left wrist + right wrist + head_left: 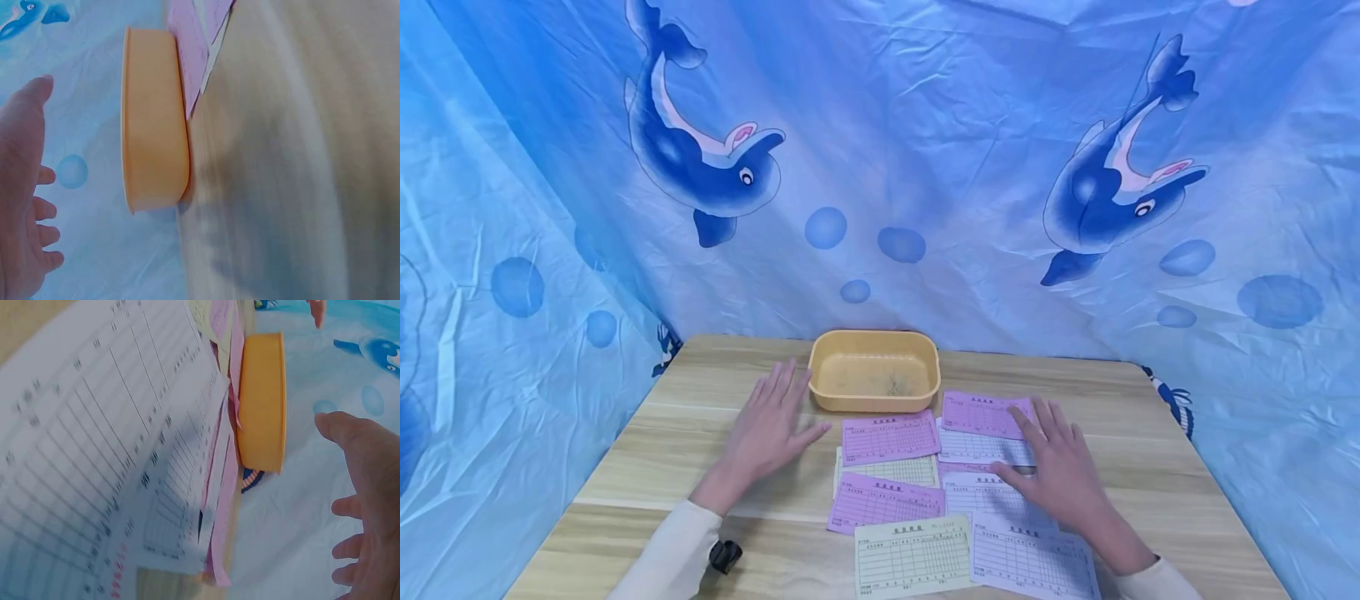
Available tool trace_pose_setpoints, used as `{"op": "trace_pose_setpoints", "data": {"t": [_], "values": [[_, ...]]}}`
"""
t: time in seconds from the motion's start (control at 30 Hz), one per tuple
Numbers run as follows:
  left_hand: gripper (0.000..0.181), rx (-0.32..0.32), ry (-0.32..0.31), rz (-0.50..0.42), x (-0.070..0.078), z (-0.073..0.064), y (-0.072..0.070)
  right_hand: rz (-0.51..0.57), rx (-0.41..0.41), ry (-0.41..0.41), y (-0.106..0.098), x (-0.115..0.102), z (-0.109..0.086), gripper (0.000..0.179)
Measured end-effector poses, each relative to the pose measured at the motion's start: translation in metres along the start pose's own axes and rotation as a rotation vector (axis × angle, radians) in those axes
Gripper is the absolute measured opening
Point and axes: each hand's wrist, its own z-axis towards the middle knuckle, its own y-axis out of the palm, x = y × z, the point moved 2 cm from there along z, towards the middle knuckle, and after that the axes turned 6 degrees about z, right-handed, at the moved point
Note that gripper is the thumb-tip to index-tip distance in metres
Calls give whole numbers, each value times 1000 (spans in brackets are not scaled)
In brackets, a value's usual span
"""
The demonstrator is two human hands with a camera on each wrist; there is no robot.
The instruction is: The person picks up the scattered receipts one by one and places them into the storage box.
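Note:
My left hand (771,421) hovers over the table just left of a yellow plastic basin (875,403), fingers spread and holding nothing. The right hand (1056,467), also spread and free of any object, is above the right side of several paper receipt slips. Among these are a pink slip (891,438) near the basin, another pink slip (981,414) partly behind the right fingers, a pale green slip (913,557) at the front and a white slip (1030,558) beside it. The slips overlap one another. In the right wrist view, printed grids show on a white slip (81,444).
The wooden table (647,467) carries the basin at its far edge. A blue curtain (970,283) printed with dolphins hangs behind it and along both sides. A black band or clip (726,556) sits at the left sleeve.

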Motion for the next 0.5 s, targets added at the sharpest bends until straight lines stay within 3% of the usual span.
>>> {"op": "trace_pose_setpoints", "data": {"t": [0.27, 0.5], "values": [[94, 18, -39, -143, -8, 22, 10, -3, 54, -52, -11, 13, 12, 87], [86, 19, -142, -403, -21, 40, 26, 74, 74, -38, -8, 34, 24, 87]]}}
